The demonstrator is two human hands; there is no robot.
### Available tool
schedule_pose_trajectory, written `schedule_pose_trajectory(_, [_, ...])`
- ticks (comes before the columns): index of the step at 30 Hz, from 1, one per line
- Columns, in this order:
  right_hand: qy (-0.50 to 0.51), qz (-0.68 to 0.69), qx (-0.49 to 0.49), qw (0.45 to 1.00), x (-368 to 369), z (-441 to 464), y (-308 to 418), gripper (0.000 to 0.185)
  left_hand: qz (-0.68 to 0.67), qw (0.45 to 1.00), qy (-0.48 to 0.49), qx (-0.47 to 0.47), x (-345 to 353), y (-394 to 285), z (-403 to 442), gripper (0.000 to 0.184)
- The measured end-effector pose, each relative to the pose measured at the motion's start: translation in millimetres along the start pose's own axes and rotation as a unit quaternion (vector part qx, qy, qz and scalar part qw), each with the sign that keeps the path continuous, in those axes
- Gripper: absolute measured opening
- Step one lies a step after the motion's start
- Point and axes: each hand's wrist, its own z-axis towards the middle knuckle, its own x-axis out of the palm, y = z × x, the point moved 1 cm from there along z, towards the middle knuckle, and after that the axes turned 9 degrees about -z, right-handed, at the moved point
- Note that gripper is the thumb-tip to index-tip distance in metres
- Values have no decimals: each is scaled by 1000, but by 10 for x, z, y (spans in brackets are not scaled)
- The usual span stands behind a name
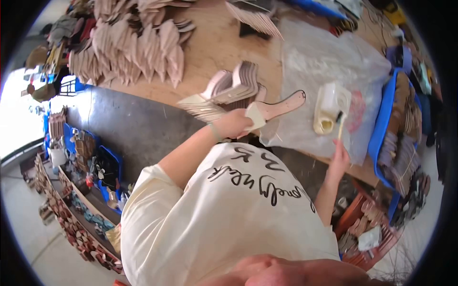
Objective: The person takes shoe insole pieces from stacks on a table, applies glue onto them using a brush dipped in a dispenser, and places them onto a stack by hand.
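Note:
My left hand (pixel 234 125) is closed around the heel end of a pinkish insole (pixel 285 106) with a dark edge. A cream-white patch (pixel 255 116) covers that end beside my fingers. In my right hand (pixel 339 156) is a thin brush (pixel 340 127), gripped by its light handle, dark bristles pointing away from me. The bristles are close to a cut white plastic jug (pixel 329 97) with a yellowish inside, which lies on a plastic sheet (pixel 305 57). Just beyond my left hand, a fanned stack of similar insoles (pixel 244 81) sits at the wooden table's edge.
Rows of pinkish insoles (pixel 133 50) cover the far left of the table (pixel 210 38). Another stack (pixel 255 21) stands at the back. A blue crate (pixel 380 138) holding shoe parts borders the right side. Racks with shoe pieces (pixel 78 214) stand on the floor to the left.

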Motion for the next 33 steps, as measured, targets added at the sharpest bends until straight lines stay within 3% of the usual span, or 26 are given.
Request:
schedule_pose_trajectory(1, [-11, 17, 9, 1000, -59, -45, 62, 34, -34, 999, -11, 40, -239, -48, -145, 13])
schedule_pose_trajectory(2, [-15, 22, 1, 1000, -25, -145, 199, 34, 137, 954, -48, 264, -707, 165, -112, 14])
schedule_pose_trajectory(3, [-21, 25, -5, 999, 37, -276, 336, 34, 107, 976, -153, 112, -1009, -53, -315, 17])
schedule_pose_trajectory(4, [-28, 28, -9, 999, 98, -367, 440, 34, 184, 959, -205, 72, -1279, -325, -519, 26])
schedule_pose_trajectory(6, [-29, 46, -21, 998, 299, -442, 460, 31, 237, 906, -297, 189, -1971, -431, -616, 26])
schedule_pose_trajectory(8, [-31, 54, -11, 998, 483, -511, 487, 31, 280, 853, -390, 203, -2457, -615, -540, 27])
schedule_pose_trajectory(11, [-7, 53, -28, 998, 690, -620, 601, 30, 460, 723, -484, 178, -3150, -801, -151, 29])
schedule_pose_trajectory(14, [0, 41, -37, 998, 830, -739, 807, 28, 518, 685, -495, 130, -3567, -961, 377, 32])
schedule_pose_trajectory(17, [-3, 23, -39, 999, 907, -845, 950, 27, 439, 694, -563, 93, -3438, -1185, 558, 29])
schedule_pose_trajectory(20, [-18, 19, -52, 998, 940, -911, 924, 26, 574, 675, -462, 43, -3331, -1249, 654, 34])
schedule_pose_trajectory(23, [-23, 32, -39, 998, 938, -981, 904, 25, 530, 729, -433, -5, -3345, -1068, 821, 36])
schedule_pose_trajectory(27, [-50, 39, -23, 998, 852, -1068, 837, 25, 453, 840, -298, 31, -3150, -893, 364, 46])
schedule_pose_trajectory(29, [-66, 42, -18, 997, 801, -1089, 778, 25, 439, 882, -117, 129, -3046, -549, 201, 49])
schedule_pose_trajectory(30, [-69, 48, -16, 996, 765, -1082, 747, 25, 442, 873, 26, 206, -2996, -373, 141, 49])
schedule_pose_trajectory(33, [-73, 66, -6, 995, 713, -1054, 714, 25, 452, 890, -62, -14, -2294, -566, -186, 46])
